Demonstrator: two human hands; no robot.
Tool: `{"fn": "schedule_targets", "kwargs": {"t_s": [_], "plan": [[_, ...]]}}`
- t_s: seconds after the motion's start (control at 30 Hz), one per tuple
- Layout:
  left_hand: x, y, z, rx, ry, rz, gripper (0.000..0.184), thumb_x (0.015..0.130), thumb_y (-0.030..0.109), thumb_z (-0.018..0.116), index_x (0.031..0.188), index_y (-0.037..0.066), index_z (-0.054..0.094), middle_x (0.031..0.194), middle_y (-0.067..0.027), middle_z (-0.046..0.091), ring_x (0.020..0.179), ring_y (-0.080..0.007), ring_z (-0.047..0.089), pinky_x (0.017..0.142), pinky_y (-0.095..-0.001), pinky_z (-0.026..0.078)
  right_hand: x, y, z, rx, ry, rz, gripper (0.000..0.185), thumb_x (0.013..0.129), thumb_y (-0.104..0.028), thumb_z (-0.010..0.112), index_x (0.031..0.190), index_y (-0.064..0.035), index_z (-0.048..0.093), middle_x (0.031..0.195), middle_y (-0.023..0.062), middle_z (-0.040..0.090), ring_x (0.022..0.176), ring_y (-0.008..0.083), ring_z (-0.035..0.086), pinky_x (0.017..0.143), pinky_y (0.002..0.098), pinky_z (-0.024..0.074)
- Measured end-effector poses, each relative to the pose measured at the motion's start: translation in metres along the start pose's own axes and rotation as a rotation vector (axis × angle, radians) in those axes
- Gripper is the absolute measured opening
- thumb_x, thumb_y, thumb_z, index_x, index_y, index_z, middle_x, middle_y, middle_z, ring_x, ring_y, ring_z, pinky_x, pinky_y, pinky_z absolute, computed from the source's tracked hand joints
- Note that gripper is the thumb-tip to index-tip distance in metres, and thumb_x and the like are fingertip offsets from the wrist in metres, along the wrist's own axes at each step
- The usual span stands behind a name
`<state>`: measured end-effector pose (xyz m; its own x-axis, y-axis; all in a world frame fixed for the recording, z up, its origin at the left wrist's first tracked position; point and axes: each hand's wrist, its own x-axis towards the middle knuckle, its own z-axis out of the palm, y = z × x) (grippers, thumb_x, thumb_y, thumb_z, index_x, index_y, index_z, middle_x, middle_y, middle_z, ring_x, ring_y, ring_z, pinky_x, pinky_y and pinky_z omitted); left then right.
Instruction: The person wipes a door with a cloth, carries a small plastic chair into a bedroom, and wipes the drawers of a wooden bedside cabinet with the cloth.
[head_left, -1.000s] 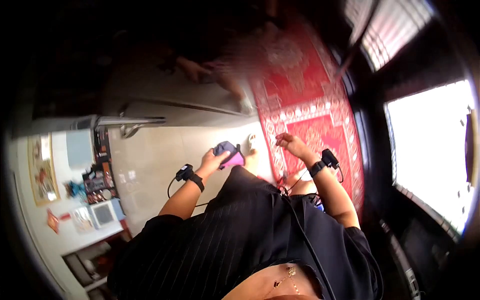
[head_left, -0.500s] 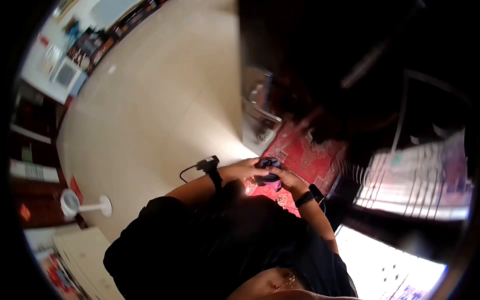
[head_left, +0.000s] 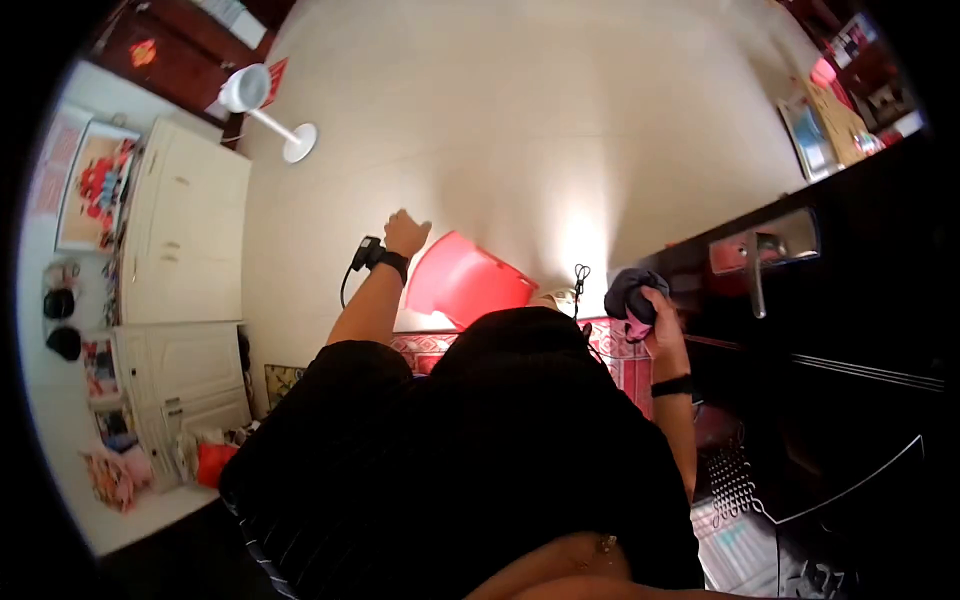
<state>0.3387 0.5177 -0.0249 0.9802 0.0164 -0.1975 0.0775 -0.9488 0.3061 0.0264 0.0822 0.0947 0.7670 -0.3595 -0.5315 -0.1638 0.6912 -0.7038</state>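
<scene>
In my right hand [head_left: 660,315] is a bunched dark grey and pink cloth bundle [head_left: 632,295], gripped from its near right side; how it is folded I cannot make out. My left hand [head_left: 405,235] is stretched forward on the other side, back upward, thumb apart from the fingers, holding nothing that shows. Closest to it is a smooth red plastic object [head_left: 465,278], partly hidden by my dark clothing; its exact kind is unclear. Both wrists wear black straps, and the left one carries a small black device [head_left: 367,253] with a cable.
A dark door [head_left: 850,290] with a metal lever handle [head_left: 757,280] stands close on my right. A red patterned mat [head_left: 630,370] lies below. On the left are cream cabinets [head_left: 190,225] and a white pedestal fan [head_left: 270,110]. Pale tiled floor [head_left: 520,110] stretches ahead.
My view has turned left. The left hand has let go of the cloth bundle and moved away to the left; the right hand keeps it. The red plastic object has come into view.
</scene>
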Motion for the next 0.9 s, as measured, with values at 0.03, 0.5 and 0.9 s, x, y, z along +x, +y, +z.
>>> {"fn": "schedule_targets", "kwargs": {"t_s": [0.03, 0.5, 0.9], "plan": [[-0.005, -0.035, 0.006, 0.013, -0.064, -0.079, 0.083, 0.080, 0.049, 0.077, 0.136, -0.007, 0.053, 0.139, -0.0308, 0.055, 0.124, -0.0490, 0.057, 0.104, -0.0534, 0.049, -0.002, 0.007, 0.005, -0.024, -0.003, 0.005, 0.026, 0.093, -0.013, 0.068, 0.116, -0.0010, 0.068, 0.106, 0.0085, 0.073, 0.094, 0.0217, 0.072, 0.087, 0.0356, 0.0586], [-0.018, -0.126, 0.094, -0.135, -0.188, -0.274, 0.092, 0.071, 0.042, 0.084, 0.138, -0.008, 0.046, 0.141, -0.0307, 0.053, 0.131, -0.0450, 0.055, 0.109, -0.0481, 0.049, -0.037, 0.039, 0.042, -0.384, -0.133, 0.019, 0.037, 0.090, -0.005, 0.068, 0.126, -0.0003, 0.064, 0.116, 0.0099, 0.070, 0.105, 0.0213, 0.069, 0.093, 0.0342, 0.0563], [0.022, -0.147, 0.144, -0.100, -0.247, -0.314, 0.098, 0.071, 0.035, 0.084, 0.144, -0.012, 0.038, 0.147, -0.0355, 0.046, 0.134, -0.0471, 0.051, 0.113, -0.0472, 0.046, -0.016, 0.003, 0.176, -0.987, -0.545, -0.207, 0.047, 0.086, -0.013, 0.074, 0.131, -0.0070, 0.062, 0.121, 0.0102, 0.070, 0.112, 0.0212, 0.067, 0.100, 0.0363, 0.0527]]}}
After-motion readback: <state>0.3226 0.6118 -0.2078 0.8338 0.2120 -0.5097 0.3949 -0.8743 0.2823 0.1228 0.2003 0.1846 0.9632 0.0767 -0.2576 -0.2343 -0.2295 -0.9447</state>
